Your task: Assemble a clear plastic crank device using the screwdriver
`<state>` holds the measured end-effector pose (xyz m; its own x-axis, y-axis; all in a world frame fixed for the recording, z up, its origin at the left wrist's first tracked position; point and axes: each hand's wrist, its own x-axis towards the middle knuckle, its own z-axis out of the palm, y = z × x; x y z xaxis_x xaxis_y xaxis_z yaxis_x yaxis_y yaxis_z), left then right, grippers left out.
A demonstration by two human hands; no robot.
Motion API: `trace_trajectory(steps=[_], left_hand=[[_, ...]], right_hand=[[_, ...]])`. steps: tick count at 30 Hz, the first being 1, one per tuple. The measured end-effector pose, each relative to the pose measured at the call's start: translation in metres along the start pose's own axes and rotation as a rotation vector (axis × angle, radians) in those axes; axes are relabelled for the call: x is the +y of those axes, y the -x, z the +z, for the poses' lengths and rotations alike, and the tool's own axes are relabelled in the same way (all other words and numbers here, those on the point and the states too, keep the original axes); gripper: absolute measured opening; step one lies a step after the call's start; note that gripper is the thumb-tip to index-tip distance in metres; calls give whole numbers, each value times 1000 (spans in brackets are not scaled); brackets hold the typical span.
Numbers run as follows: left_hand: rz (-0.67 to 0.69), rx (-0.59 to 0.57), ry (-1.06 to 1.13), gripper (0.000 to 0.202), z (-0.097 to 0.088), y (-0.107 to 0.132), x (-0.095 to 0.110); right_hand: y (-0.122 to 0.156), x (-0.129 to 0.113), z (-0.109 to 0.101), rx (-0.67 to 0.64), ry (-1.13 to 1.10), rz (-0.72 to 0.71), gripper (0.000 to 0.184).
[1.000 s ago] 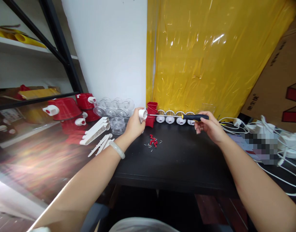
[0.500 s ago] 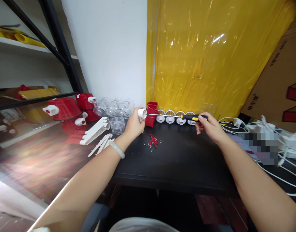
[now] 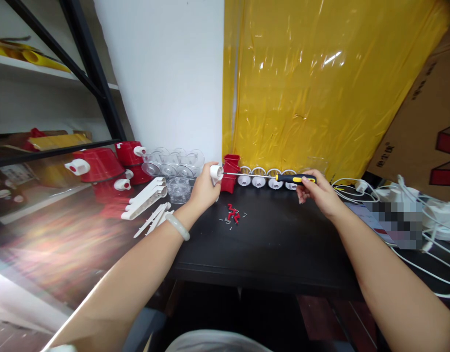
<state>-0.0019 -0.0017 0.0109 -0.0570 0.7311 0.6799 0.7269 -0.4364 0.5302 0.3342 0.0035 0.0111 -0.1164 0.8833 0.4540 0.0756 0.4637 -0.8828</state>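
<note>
My left hand (image 3: 205, 188) is closed around a white plastic part (image 3: 215, 172) with a round open end facing right. In my right hand (image 3: 316, 190) is a screwdriver (image 3: 296, 179) with a black and yellow handle, held level. Its long thin shaft points left, and the tip is at the part's round opening; how far it goes in I cannot tell. Below the shaft, small red plastic pieces (image 3: 232, 214) and several loose screws (image 3: 228, 221) lie on the black table (image 3: 269, 254). A red plastic part (image 3: 230, 180) stands behind the shaft.
White-and-yellow drums (image 3: 258, 178) line the back edge. Clear plastic parts (image 3: 173, 164) and white handle-like pieces (image 3: 146, 198) lie left, beside red housings (image 3: 100, 165). White cables (image 3: 360, 188) and a tablet-like device (image 3: 368, 220) are at right. A cardboard box (image 3: 419, 127) leans behind them.
The screwdriver handle has turned about its own axis in my right hand, its yellow patches showing differently. My left hand and the white part stay in place.
</note>
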Motion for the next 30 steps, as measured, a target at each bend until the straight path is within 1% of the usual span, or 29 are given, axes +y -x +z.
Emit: trace_trajectory(steps=[3, 7, 14, 22, 26, 30], left_hand=[[-4, -6, -6, 53, -1, 0, 1], [-6, -9, -3, 52, -1, 0, 2], [-4, 12, -4, 53, 0, -1, -2], [1, 1, -7, 53, -1, 0, 0], [0, -2, -1, 52, -1, 1, 2], [-16, -2, 0, 52, -2, 1, 3]], right_hand=[[0, -2, -1, -23, -48, 8, 41], [0, -3, -1, -28, -55, 7, 38], [0, -1, -1, -31, 32, -25, 37], [0, 1, -3, -1, 160, -96, 39], [0, 0, -3, 3, 186, -98, 43], [0, 0, -1, 7, 158, -73, 43]])
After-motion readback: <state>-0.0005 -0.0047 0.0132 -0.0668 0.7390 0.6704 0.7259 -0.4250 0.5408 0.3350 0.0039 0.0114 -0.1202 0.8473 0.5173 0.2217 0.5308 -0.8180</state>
